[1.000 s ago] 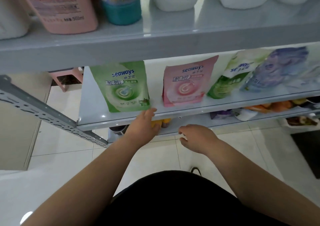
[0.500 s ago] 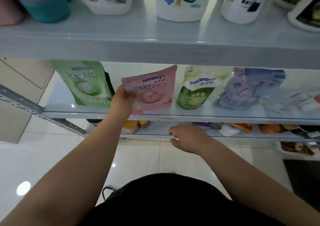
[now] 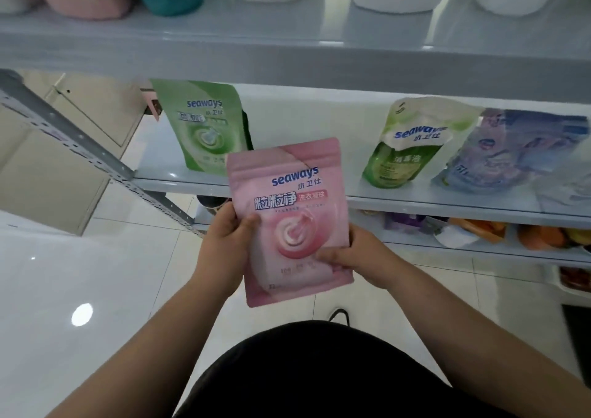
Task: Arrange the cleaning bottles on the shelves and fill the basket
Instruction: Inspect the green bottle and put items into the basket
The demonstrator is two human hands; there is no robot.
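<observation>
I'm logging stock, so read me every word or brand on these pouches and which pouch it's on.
"seaways", "水卫仕", "粒粒净": pink pouch.
"seaways", "水卫仕": green pouch.
"seaways", "消毒液": white-green pouch.
Purple pouch and all smaller print: too blurred to read.

pink Seaways pouch [image 3: 287, 216] now off the middle shelf [image 3: 415, 201], pulled in front of the body, right hand [image 3: 355, 257] has come up to grip it too, left hand [image 3: 224, 245] gripping its side

Both hands [image 3: 224, 251] grip the pink pouch [image 3: 287, 213].
</observation>
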